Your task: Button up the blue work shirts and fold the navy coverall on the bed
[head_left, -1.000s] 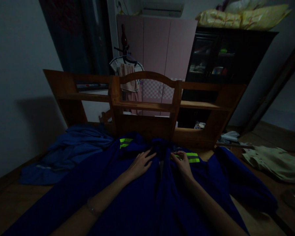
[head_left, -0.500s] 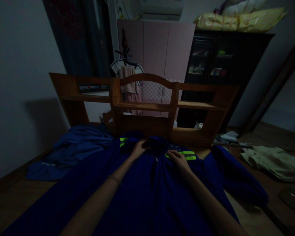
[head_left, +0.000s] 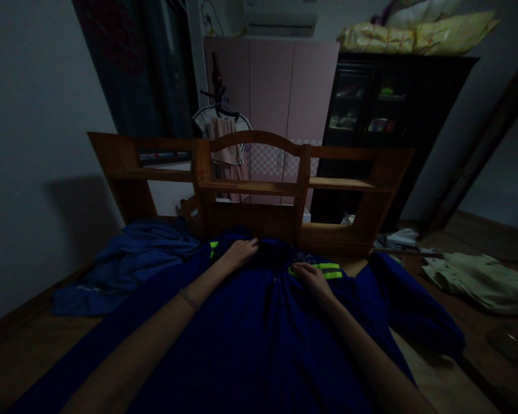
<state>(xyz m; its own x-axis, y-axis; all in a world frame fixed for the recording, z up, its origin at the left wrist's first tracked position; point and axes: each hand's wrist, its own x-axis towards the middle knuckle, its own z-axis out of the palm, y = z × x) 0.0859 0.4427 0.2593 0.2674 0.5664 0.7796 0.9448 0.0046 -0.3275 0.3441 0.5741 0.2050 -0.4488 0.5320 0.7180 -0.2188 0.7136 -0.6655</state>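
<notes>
Deep blue cloth makes up the jacket (head_left: 250, 339), which lies spread on a wooden surface (head_left: 440, 374) with its collar end away from the person and its right-hand sleeve (head_left: 414, 305) bent out to the side. The two hands are apart, one at each side of the collar. The left hand (head_left: 240, 253) rests with bent fingers on the cloth by the collar, and I cannot tell whether it grips; a bracelet (head_left: 189, 299) circles that wrist. The right hand (head_left: 313, 276) pinches the collar's edge beside a yellow-green strip (head_left: 330, 271). A lighter blue garment (head_left: 142, 253) lies heaped to the left, near the wall. Just beyond the collar stands a wooden shelf unit (head_left: 250, 185) with an arched top. Pale cloth (head_left: 479, 279) and a glass bowl (head_left: 511, 342) lie off to the right. Farther back are clothes (head_left: 227, 141) on a stand, a pink wardrobe (head_left: 270, 86) and a black cabinet (head_left: 435, 86) topped with yellow sacks (head_left: 380, 37).
</notes>
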